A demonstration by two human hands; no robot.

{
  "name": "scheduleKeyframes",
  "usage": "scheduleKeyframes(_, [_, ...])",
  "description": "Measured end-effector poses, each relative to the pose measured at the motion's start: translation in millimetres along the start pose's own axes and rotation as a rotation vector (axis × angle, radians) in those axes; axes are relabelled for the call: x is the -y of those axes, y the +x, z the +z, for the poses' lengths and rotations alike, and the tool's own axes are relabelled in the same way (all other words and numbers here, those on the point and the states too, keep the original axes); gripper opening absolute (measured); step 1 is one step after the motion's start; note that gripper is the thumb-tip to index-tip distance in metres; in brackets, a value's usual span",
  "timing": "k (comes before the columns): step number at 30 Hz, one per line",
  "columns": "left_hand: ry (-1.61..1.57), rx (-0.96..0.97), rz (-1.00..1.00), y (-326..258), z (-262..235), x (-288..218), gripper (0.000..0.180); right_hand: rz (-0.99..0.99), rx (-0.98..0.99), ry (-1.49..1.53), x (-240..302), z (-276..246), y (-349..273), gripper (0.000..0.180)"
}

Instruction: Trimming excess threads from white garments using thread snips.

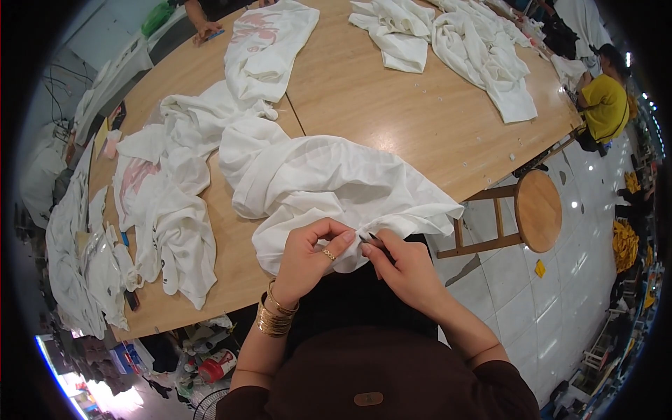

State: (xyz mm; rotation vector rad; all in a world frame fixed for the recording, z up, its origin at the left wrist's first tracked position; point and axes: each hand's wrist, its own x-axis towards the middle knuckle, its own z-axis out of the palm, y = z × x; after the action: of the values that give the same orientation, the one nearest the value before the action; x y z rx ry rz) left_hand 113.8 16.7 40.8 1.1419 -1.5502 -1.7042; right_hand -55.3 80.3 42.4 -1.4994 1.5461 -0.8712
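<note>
Pale wood forms the tabletop (392, 112), at whose near edge a crumpled white garment (315, 182) is spread; its hem is pinched by the left hand (308, 255), ringed and bangled, while a small dark tool (371, 240) is gripped by the closed fingers of the right hand (402, 269) against the fabric. More white garments (168, 203) are heaped leftward, and a round wooden stool (535, 210) is set to the right

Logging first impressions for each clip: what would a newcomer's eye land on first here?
First, the two hands at lower centre: the left hand pinches the hem of a white garment while the right hand works a small dark tool at it. Next, more white garments sprawl across the wooden table, and a round wooden stool stands to the right.
</note>
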Motion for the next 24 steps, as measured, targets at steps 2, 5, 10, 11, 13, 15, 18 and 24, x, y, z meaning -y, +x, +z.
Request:
scheduleKeyframes(2, [0.004, 0.003, 0.000, -0.2, 0.1, -0.5, 0.014, -0.006, -0.004, -0.009, 0.0, -0.4, -0.2, 0.019])
scheduleKeyframes(5, [0.040, -0.002, 0.016, -0.2, 0.7, -1.1, 0.014, -0.005, 0.000, 0.006, 0.4, -1.6, 0.3, 0.020])
scheduleKeyframes(10, [0.118, -0.037, 0.118, 0.7, 3.3, 1.3, 0.014, 0.100, 0.055, 0.036, 3.1, -3.5, 2.7, 0.022])
scheduleKeyframes(11, [0.117, -0.036, 0.116, 0.8, 4.2, 2.1, 0.014, 0.101, 0.055, 0.037, 1.8, -2.5, 2.5, 0.022])
scheduleKeyframes(13, [0.173, -0.061, 0.158, 1.1, 5.3, 3.2, 0.014, 0.033, 0.004, -0.082, -0.8, -0.4, 2.3, 0.020])
scheduleKeyframes(15, [0.135, -0.051, 0.129, 1.1, 5.3, 5.6, 0.014, -0.004, -0.010, -0.053, 0.0, 0.6, 1.7, 0.021])
scheduleKeyframes(18, [0.043, -0.040, 0.060, 0.4, 6.7, 7.9, 0.014, -0.050, -0.030, -0.007, -2.9, 2.4, 0.0, 0.021])
scheduleKeyframes(24, [-0.022, -0.037, 0.026, -0.4, 6.4, 9.1, 0.013, 0.043, 0.016, 0.154, -2.3, 0.9, -0.4, 0.022])
